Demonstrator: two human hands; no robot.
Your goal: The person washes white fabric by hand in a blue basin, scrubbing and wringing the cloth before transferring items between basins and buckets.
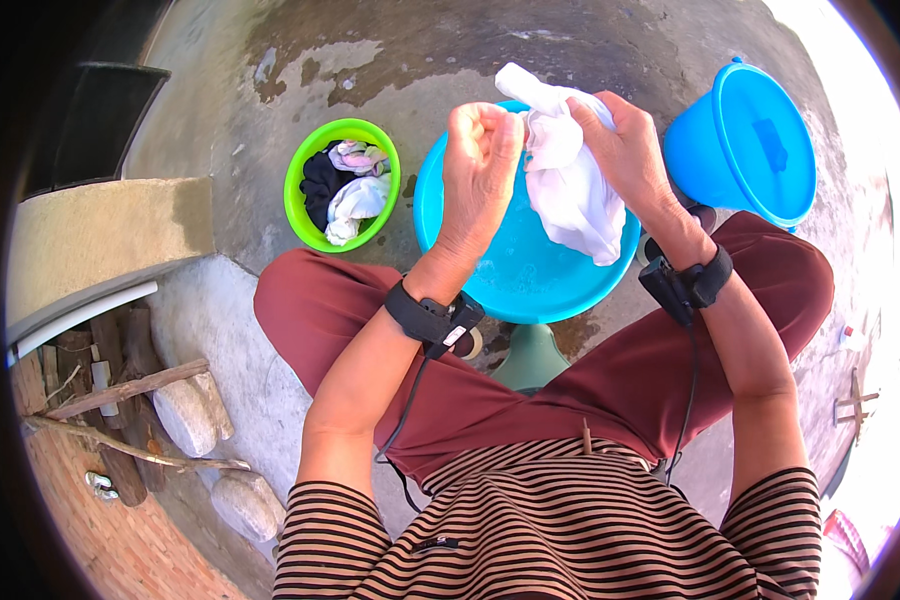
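A bunched white cloth (570,172) hangs over the large blue basin (540,289) between my knees. My right hand (621,146) grips its upper part, thumb on the near side. At the cloth's left edge, my left hand (484,154) has its fingers curled and thumb bent in, pinching a small bit of fabric. The grip point itself is partly hidden by the thumb. Below the hands, the basin holds shallow water with some suds. The cloth's lower end droops to the right side of the basin, above its inside.
To the left stands a green tub (294,187) with dark and white wet clothes (360,199). A blue bucket (690,154) is at the right, tilted in view. Wet patches mark the concrete floor (435,45). Wood pieces (127,390) and stones (187,416) lie at lower left.
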